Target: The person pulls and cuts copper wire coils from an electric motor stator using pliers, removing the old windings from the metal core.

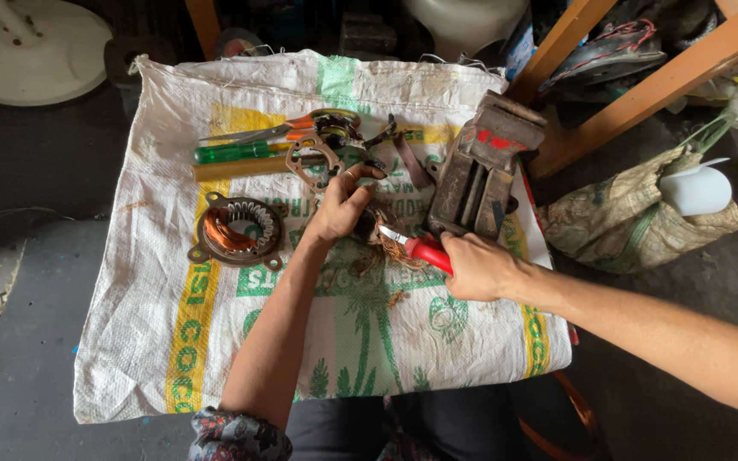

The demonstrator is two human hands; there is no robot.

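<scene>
Cutting, apparently, copper windings [396, 249] near vise [478, 171].

Just beyond my left hand's fingers [360, 183] the way is crowded by a metal bracket [322, 160], screwdrivers [241, 154] and scissors [288, 128]. A bench vise [476, 171] stands close past my right hand's fingers [454, 248], and a wound stator [237, 230] lies left of them. Nearer me than both sets of fingers, the woven sack [155, 341] lies open for passage.

Red-handled cutter [420, 249] gripped just below the rusty vise [476, 183], blades angled left into a dark wound part [367, 229] with frayed copper wire [396, 249], held left of the vise.
</scene>
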